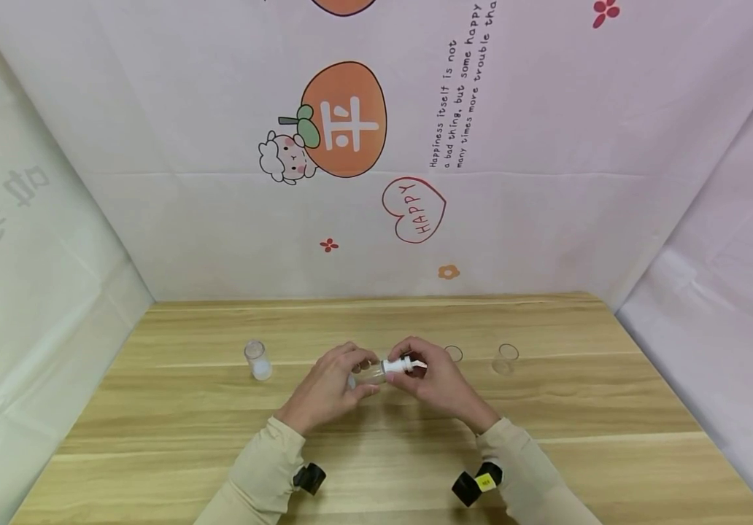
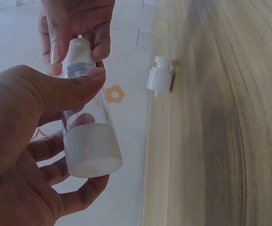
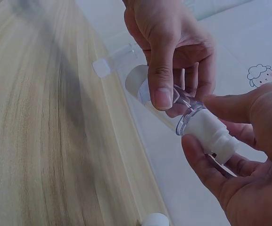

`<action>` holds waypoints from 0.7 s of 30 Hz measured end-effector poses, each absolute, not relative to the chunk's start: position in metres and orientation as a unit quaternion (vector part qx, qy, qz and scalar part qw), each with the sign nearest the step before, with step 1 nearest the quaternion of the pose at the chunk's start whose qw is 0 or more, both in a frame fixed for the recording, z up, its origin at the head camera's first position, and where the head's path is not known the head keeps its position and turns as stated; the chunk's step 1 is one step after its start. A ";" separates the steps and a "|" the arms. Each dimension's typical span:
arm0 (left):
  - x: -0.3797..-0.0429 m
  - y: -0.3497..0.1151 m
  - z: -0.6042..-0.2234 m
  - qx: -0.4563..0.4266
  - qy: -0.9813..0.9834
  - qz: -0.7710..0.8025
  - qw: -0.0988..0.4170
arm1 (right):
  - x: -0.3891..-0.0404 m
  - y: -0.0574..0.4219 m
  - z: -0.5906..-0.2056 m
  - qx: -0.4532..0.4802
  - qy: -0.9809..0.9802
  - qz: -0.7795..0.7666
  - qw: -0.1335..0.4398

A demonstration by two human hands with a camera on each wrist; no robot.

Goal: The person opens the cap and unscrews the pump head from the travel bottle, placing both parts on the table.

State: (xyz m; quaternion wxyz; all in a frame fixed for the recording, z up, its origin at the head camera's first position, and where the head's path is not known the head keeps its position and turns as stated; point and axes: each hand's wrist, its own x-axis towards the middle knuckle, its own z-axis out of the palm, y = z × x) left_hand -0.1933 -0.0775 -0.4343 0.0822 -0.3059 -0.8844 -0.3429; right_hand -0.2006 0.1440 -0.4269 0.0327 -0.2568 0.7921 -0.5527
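Over the middle of the table, a clear bottle with a white base is held tilted between both hands. My left hand grips its clear body, the thumb lying along one side and the fingers curled beneath. At the bottle's mouth sits a white pump head, its spout pointing right in the head view. My right hand pinches this pump head at its collar between thumb and fingers. The bottle's clear rim meets the white collar, with fingers of both hands close beside it.
A second clear bottle with white inside its lower part stands at the left. Right of the hands are a clear cylindrical cap and another round clear rim. The left wrist view shows a loose white pump head on the wooden table.
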 end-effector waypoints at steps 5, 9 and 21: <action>-0.193 -0.077 -0.434 -0.312 -0.881 -0.346 0.078 | -0.200 0.142 -0.424 -0.250 0.806 -0.537 0.018; -0.192 -0.077 -0.434 -0.316 -0.881 -0.344 0.081 | -0.199 0.141 -0.423 -0.244 0.815 -0.525 0.010; -0.192 -0.076 -0.433 -0.333 -0.876 -0.336 0.097 | -0.201 0.142 -0.426 -0.244 0.821 -0.517 -0.003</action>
